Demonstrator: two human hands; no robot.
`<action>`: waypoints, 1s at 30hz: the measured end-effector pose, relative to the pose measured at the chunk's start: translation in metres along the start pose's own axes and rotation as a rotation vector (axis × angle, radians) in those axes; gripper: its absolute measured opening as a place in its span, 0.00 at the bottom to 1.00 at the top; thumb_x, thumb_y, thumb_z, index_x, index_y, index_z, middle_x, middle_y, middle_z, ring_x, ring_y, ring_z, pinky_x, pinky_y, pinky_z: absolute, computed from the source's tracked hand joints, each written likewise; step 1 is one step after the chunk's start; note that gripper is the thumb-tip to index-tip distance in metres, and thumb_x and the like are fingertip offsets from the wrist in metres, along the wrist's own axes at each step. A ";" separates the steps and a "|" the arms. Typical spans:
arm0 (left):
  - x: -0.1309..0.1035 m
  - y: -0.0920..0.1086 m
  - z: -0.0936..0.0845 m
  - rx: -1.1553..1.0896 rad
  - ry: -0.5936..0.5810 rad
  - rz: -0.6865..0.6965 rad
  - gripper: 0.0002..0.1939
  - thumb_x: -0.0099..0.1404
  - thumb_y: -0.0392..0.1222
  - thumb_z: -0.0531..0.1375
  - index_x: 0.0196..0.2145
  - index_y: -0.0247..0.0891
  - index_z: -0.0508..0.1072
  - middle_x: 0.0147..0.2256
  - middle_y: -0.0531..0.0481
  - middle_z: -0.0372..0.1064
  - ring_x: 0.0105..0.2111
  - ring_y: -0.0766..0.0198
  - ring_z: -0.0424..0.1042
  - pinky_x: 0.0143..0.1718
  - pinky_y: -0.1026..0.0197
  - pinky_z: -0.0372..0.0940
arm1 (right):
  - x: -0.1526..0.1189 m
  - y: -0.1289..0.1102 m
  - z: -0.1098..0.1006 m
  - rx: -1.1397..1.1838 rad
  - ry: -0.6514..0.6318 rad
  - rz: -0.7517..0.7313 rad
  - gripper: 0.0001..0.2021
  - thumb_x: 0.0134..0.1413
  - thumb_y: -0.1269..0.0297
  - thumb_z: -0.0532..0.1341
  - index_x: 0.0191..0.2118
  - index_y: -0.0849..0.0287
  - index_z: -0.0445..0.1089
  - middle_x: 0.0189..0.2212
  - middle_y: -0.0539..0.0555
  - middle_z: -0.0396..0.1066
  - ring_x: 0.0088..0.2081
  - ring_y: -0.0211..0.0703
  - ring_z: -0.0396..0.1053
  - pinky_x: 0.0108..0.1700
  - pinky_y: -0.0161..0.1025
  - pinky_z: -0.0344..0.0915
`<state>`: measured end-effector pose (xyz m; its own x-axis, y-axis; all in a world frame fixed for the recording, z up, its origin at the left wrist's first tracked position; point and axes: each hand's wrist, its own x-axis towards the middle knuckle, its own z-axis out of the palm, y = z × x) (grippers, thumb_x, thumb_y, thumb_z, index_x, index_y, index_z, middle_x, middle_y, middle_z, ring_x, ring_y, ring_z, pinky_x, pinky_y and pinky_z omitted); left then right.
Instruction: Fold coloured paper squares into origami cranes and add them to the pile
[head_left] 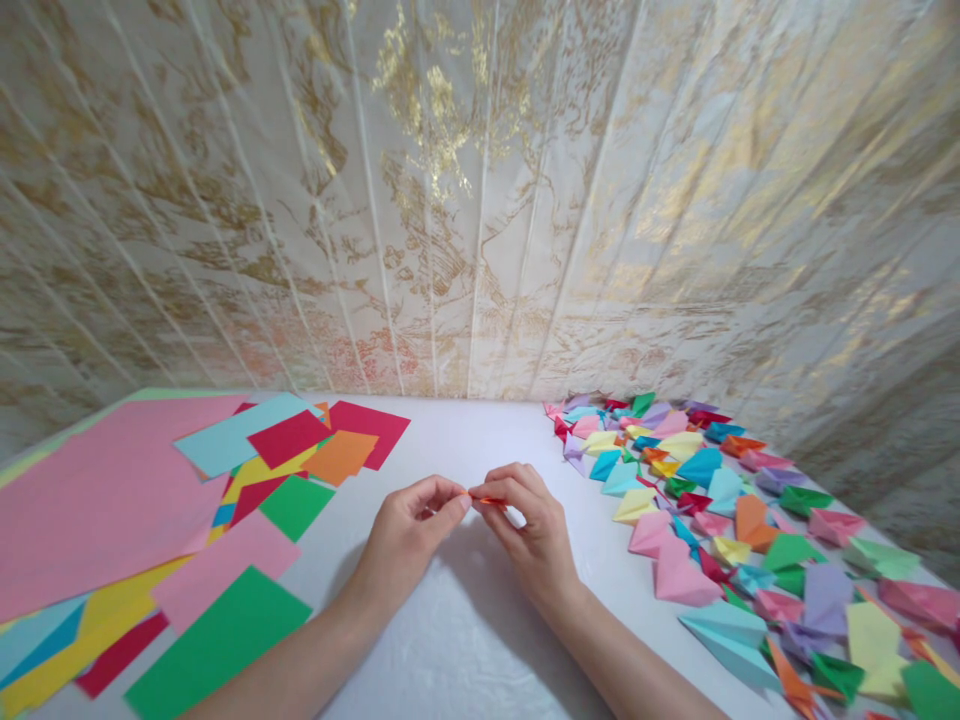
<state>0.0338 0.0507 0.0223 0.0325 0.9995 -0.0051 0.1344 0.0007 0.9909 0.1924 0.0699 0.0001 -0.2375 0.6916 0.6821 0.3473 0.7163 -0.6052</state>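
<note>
Orange pc [492, 501], small & folded narrow, is up over the middle of the table [480, 440], between both hands: L hand [420, 515] pinches one end w/ thumb + index, R hand [529, 515] has the other betw. thumb & fingers. Both grips v. narrow, tips almost touching; fingers hide most of it, so can't tell its exact shape or how many folds are in. Prob. mid-fold, judging by the two-handed pinch. Done, as far as shown: big spread of folded pcs [682, 570] along R side, many colours, some overlapping, too many to count. Left: flat stock on L side, all apparently unfolded, incl. green sheet [221, 640] nearest L forearm, orange sheet [342, 456] farther back, & large pink sheet [112, 490] at far L. So plenty done, but a fair amt of paper remains.
</note>
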 end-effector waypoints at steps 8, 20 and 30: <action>0.001 0.005 0.000 -0.174 -0.035 -0.153 0.15 0.53 0.53 0.62 0.24 0.38 0.71 0.23 0.56 0.63 0.27 0.65 0.60 0.33 0.63 0.56 | 0.000 0.001 -0.003 0.025 -0.027 -0.020 0.12 0.58 0.78 0.61 0.39 0.52 0.76 0.33 0.51 0.71 0.36 0.43 0.66 0.39 0.40 0.61; 0.000 0.004 -0.001 -0.270 -0.069 -0.200 0.15 0.51 0.52 0.65 0.27 0.37 0.76 0.27 0.52 0.69 0.29 0.65 0.62 0.34 0.62 0.56 | 0.002 -0.005 -0.004 0.057 -0.035 0.056 0.05 0.60 0.70 0.62 0.37 0.54 0.76 0.33 0.52 0.73 0.37 0.44 0.68 0.41 0.42 0.62; 0.002 0.002 -0.006 -0.398 -0.221 -0.280 0.13 0.54 0.49 0.65 0.27 0.37 0.72 0.26 0.55 0.66 0.28 0.67 0.62 0.33 0.64 0.57 | 0.003 -0.004 -0.002 0.208 -0.029 0.139 0.05 0.59 0.66 0.64 0.32 0.55 0.75 0.29 0.50 0.71 0.34 0.42 0.66 0.38 0.40 0.61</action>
<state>0.0283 0.0531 0.0253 0.2630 0.9283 -0.2627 -0.2163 0.3221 0.9217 0.1920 0.0685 0.0053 -0.2272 0.7853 0.5759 0.1853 0.6155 -0.7661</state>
